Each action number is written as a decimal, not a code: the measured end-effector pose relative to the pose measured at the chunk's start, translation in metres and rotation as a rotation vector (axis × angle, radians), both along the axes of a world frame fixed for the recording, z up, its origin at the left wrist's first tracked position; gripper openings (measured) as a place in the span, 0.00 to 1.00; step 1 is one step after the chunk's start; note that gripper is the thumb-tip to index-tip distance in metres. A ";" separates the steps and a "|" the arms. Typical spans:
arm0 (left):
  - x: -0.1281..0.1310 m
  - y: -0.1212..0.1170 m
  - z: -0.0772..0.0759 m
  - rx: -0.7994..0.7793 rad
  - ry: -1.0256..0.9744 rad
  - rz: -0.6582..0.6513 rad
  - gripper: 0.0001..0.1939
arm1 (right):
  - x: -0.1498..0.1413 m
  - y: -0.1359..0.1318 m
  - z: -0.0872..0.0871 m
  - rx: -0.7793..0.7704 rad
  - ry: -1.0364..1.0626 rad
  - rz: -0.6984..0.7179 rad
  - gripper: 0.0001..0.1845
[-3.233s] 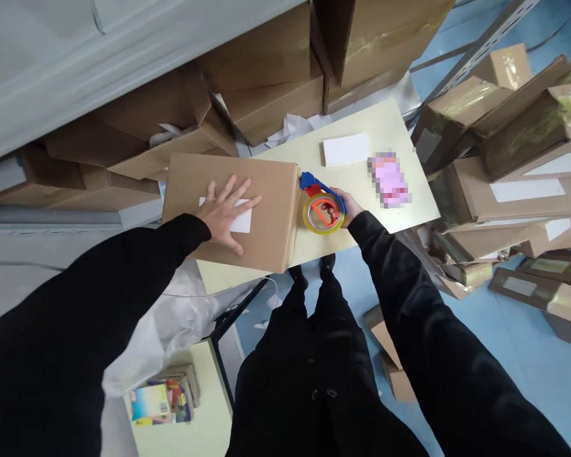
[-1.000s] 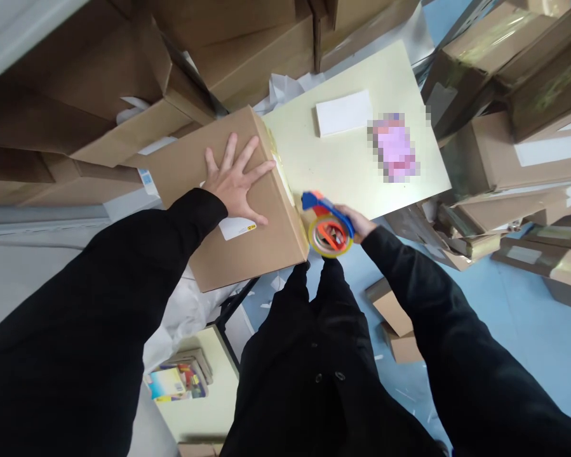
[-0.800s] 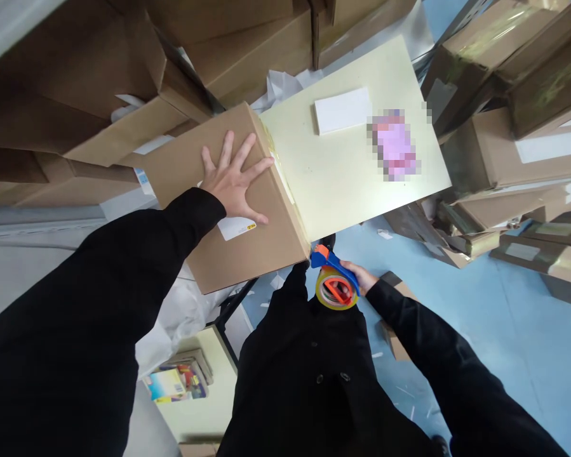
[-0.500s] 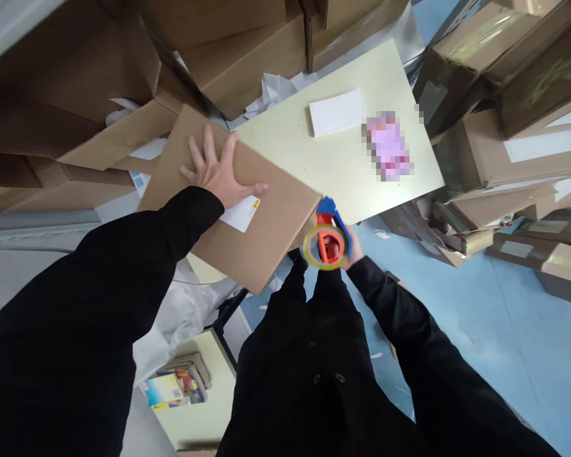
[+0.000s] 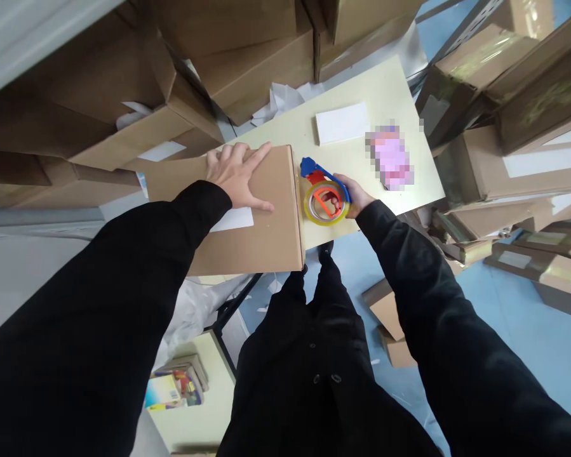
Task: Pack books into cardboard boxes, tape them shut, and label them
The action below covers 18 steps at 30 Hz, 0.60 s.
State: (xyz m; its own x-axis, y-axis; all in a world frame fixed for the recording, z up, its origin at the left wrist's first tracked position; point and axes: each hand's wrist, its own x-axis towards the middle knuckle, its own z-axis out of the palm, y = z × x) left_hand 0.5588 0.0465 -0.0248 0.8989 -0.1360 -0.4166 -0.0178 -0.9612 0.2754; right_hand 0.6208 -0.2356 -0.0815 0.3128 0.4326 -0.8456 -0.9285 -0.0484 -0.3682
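Observation:
A brown cardboard box (image 5: 270,238) lies on the pale table (image 5: 390,82), its right end facing my right hand. My left hand (image 5: 237,171) rests on the box's top with fingers spread, partly over a white label (image 5: 232,219). In my right hand (image 5: 354,195) is a red and blue tape dispenser (image 5: 324,178) carrying a roll of yellowish tape (image 5: 309,206). My fingers are wrapped round its handle, and its blue head sits just beside the box's right edge. Whether tape touches the box I cannot tell.
A white flat pad (image 5: 342,124) and a blurred pink item (image 5: 390,157) lie on the table's far part. Open cartons (image 5: 256,82) stand along the back, and taped boxes (image 5: 528,136) are piled at right. Books (image 5: 171,388) lie on a lower surface at left.
The box has turned so its lower edge lies nearly level across the view. My right hand has moved up with the tape dispenser to the box's right end. My left hand stays on top.

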 end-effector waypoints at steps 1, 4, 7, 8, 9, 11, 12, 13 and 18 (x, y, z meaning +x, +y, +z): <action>-0.001 0.001 0.000 0.004 0.005 0.002 0.65 | -0.010 -0.008 0.002 -0.007 0.010 -0.010 0.23; -0.002 0.002 0.000 0.012 0.004 0.004 0.65 | -0.054 -0.041 0.009 -0.016 0.084 -0.035 0.21; -0.002 0.002 -0.001 0.024 -0.003 0.003 0.66 | -0.113 -0.073 0.014 -0.033 0.169 -0.018 0.17; -0.002 0.002 -0.001 0.028 -0.004 -0.001 0.66 | -0.134 -0.080 0.015 -0.042 0.202 -0.021 0.16; -0.002 0.003 -0.001 0.031 -0.004 -0.005 0.65 | -0.152 -0.084 0.016 -0.066 0.219 -0.034 0.15; -0.003 0.004 -0.003 0.032 -0.006 -0.006 0.66 | -0.184 -0.084 0.015 -0.098 0.238 -0.054 0.15; -0.003 0.005 -0.004 0.029 -0.008 0.000 0.66 | -0.196 -0.080 0.014 -0.100 0.233 -0.071 0.15; -0.003 0.006 -0.006 0.026 -0.010 0.012 0.66 | -0.204 -0.074 0.012 -0.092 0.223 -0.096 0.15; -0.002 0.021 -0.015 0.035 -0.003 0.180 0.68 | -0.200 -0.044 -0.003 -0.059 0.164 -0.231 0.14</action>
State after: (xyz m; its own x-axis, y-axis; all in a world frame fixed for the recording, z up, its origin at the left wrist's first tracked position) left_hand 0.5572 0.0678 -0.0398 0.9086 0.0416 -0.4156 0.1545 -0.9579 0.2419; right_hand 0.4206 -0.2798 -0.0842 0.2543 0.3139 -0.9148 -0.9643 0.1543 -0.2152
